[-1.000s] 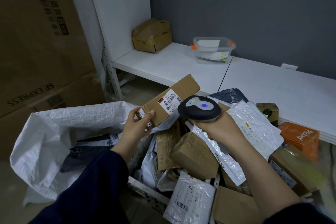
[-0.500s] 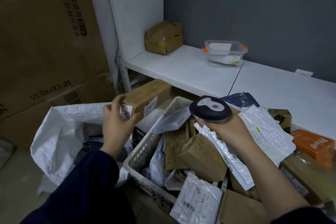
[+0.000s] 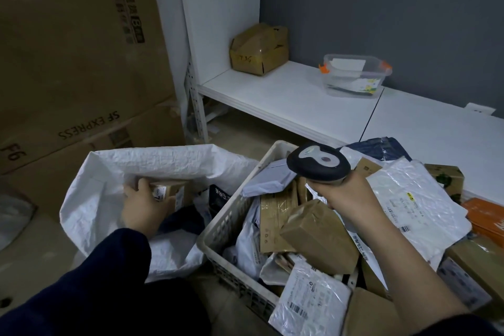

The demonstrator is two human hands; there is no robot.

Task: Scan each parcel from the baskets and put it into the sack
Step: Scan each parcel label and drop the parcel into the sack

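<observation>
My left hand (image 3: 144, 207) grips a small brown cardboard parcel (image 3: 170, 189) with a white label, low inside the mouth of the white woven sack (image 3: 114, 169) on the floor at left. Dark and white bags lie in the sack beside it. My right hand (image 3: 349, 196) holds a black and grey barcode scanner (image 3: 317, 162) upright above the white plastic basket (image 3: 231, 215). The basket is heaped with brown boxes, kraft envelopes and white poly mailers.
Large brown cartons (image 3: 76, 57) printed SF EXPRESS stack behind the sack. A low white shelf (image 3: 286, 95) carries a dented cardboard box (image 3: 259, 49) and a clear plastic tub (image 3: 354, 75). An orange box (image 3: 488, 218) sits at the right edge.
My left hand carried the brown parcel away from the scanner, leftward and down into the sack. The scanner's blue light went out and my right hand stayed over the basket.
</observation>
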